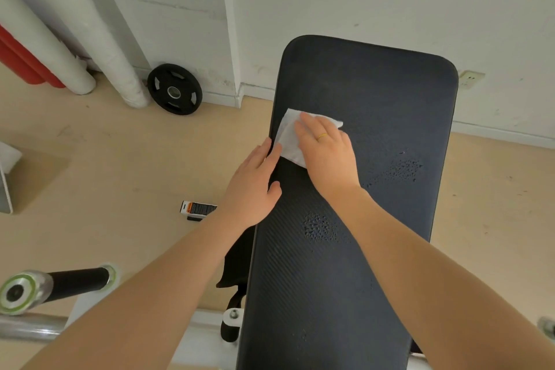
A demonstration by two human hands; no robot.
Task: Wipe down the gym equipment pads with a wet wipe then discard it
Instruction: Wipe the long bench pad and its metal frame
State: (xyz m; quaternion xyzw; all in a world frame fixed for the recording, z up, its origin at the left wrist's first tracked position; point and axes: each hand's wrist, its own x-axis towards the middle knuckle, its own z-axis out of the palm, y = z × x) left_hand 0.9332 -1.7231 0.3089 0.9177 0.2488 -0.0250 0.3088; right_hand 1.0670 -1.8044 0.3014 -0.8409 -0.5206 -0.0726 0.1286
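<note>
Wiping the bench pad with a wet wipe

The right hand (326, 153) lay flat, fingers straight, pressing the white wet wipe (289, 137) onto the dark bench pad (369, 90) near its left edge. The left hand (255, 186), fingers relaxed and holding nothing, rested on the pad's left rim. A black weight plate (174, 89) leaned against the wall.

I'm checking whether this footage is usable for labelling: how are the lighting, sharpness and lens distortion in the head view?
Head view: soft, even light with no harsh glare; the bench pad shows wet speckles clearly; the right hand on the wet wipe and the left hand are sharp; wide-angle distortion bends the wall edges and stretches the forearms near the frame's bottom.
</note>
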